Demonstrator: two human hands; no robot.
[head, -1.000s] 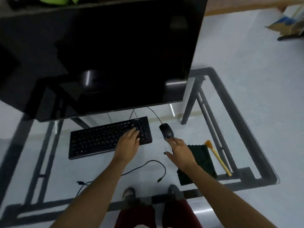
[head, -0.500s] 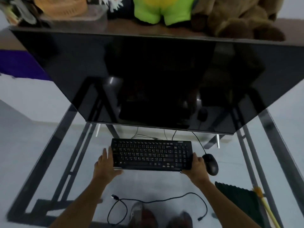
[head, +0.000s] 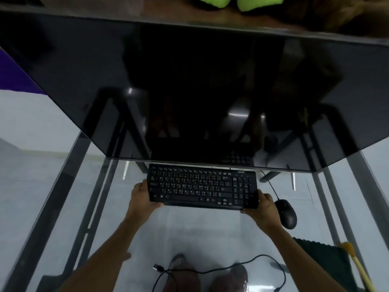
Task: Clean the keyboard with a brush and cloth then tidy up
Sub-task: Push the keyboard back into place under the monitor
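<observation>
While fingers clamp both keyboard (head: 203, 187) ends: left hand (head: 141, 196), right hand (head: 262, 209), mouse (head: 286, 213) beside.

Glass-topped table (head: 63, 207) on dark metal frame. Resting on it: monitor (head: 189, 91), black mouse (head: 286, 213), dark green cloth (head: 322, 262), yellow-handled brush (head: 355, 266) beside the cloth, loose black cable (head: 221, 269).

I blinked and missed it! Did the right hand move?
Yes. The right hand left the cloth, went left past the mouse, and now grips the keyboard.
</observation>
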